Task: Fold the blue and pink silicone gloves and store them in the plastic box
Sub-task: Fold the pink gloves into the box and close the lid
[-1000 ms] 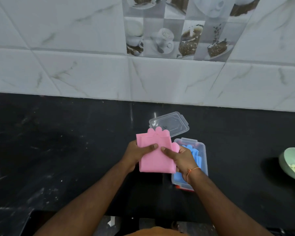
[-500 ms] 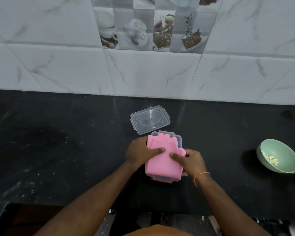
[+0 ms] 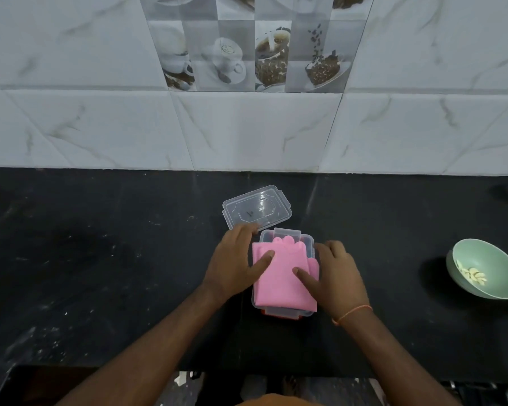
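Folded pink glove (image 3: 282,276) sits on top of the open plastic box (image 3: 308,241) on the black counter (image 3: 100,259), not fully down inside: its left edge overhangs the box's left rim and a flap pokes past the right rim. Long axis of glove and box runs near to far, fingertips at the far end. Blue glove not visible, probably underneath. Left hand (image 3: 235,265) rests on the left side, thumb flat on the pink, fingers spread and relaxed toward the lid (image 3: 257,207). Right hand (image 3: 333,273) is at the right side, thumb pressing the glove, fingers draped over the box's right wall, nothing clenched. Both hands sit equally close. Likely next: push the side edges inward and down, then fetch the lid lying just beyond the box, nearer the left hand. Green bowl (image 3: 481,271) stands well apart, right.
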A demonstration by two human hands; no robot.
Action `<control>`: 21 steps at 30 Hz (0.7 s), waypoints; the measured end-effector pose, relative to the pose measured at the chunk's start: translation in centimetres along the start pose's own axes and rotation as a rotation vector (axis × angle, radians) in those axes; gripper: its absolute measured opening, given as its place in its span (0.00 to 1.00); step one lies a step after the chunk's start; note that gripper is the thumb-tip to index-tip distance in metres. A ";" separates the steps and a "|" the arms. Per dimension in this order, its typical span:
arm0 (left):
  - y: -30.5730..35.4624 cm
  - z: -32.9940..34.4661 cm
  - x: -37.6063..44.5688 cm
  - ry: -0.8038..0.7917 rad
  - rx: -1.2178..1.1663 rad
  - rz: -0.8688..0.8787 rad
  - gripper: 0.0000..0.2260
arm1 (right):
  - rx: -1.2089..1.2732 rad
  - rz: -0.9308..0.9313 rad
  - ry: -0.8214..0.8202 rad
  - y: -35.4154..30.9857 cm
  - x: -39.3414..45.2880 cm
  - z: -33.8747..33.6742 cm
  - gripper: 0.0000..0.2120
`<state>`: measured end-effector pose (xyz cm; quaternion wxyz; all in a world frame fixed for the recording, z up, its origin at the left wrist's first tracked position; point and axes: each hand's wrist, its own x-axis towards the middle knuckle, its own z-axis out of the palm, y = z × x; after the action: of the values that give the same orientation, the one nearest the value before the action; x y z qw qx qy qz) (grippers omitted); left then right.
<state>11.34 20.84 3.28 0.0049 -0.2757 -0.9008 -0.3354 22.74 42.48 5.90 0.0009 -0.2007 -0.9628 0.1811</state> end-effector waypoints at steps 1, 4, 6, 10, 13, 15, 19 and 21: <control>-0.1 -0.8 0.0 -0.027 0.056 0.107 0.24 | 0.011 -0.087 0.028 0.1 -0.2 -0.5 0.30; 0.0 -2.4 0.2 -0.282 0.170 0.382 0.20 | 0.018 -0.271 -0.062 -0.5 -0.2 -1.2 0.24; 0.5 -2.1 0.6 -0.449 0.256 0.435 0.24 | -0.060 -0.296 -0.203 -1.7 0.2 -0.9 0.29; 1.7 -0.1 1.6 -0.619 0.370 0.401 0.24 | -0.271 -0.263 -0.359 -3.9 1.5 0.4 0.32; 1.7 0.8 2.4 -0.667 0.393 0.381 0.20 | -0.363 -0.230 -0.392 -4.9 2.0 1.7 0.28; 1.6 1.4 2.7 -0.696 0.431 0.414 0.17 | -0.443 -0.237 -0.420 -5.5 2.0 2.7 0.26; 1.5 2.5 2.9 -0.764 0.484 0.482 0.17 | -0.442 -0.155 -0.427 -5.7 1.8 4.4 0.26; 1.2 2.5 3.6 -0.815 0.501 0.496 0.16 | -0.402 -0.137 -0.421 -5.4 1.8 4.9 0.26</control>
<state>9.36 24.90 2.78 -0.2005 -0.5784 -0.7900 0.0350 18.60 36.84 3.09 -0.2265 -0.0895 -0.9696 0.0241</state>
